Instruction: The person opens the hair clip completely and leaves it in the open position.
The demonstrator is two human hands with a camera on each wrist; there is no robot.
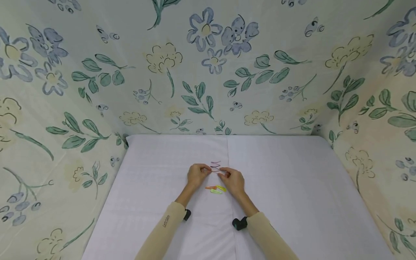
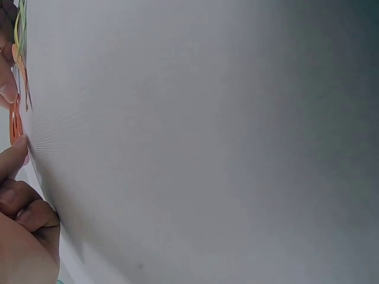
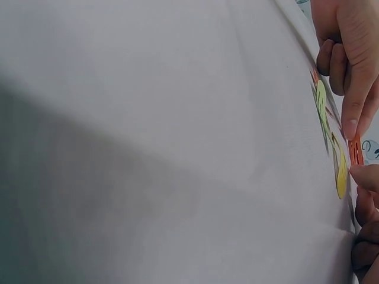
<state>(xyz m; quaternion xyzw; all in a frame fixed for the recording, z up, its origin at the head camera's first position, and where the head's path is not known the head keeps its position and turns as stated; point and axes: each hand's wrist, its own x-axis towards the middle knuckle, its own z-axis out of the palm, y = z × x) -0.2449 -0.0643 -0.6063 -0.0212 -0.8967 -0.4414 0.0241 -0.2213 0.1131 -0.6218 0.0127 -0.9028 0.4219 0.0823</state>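
A red-orange snap hair clip [image 3: 356, 151] spans the gap between the two hands, just above the white cloth. My left hand [image 1: 197, 174] pinches one end with thumb and index finger. At the other end, my right hand [image 1: 233, 180] grips it between its fingertips. Just beyond the hands, several dark pink and purple hair clips [image 1: 215, 164] lie in a zigzag column. Nearer to me lie an orange hair clip [image 1: 210, 187], a yellow hair clip [image 1: 222, 188] and a light green hair clip [image 1: 216, 191]. Both wrist views show the hands only at the frame edge.
A white cloth [image 1: 156, 166] covers the table, with a seam [image 1: 228, 151] running away from me near its middle. Floral fabric [image 1: 201, 90] hangs behind the table and along both sides.
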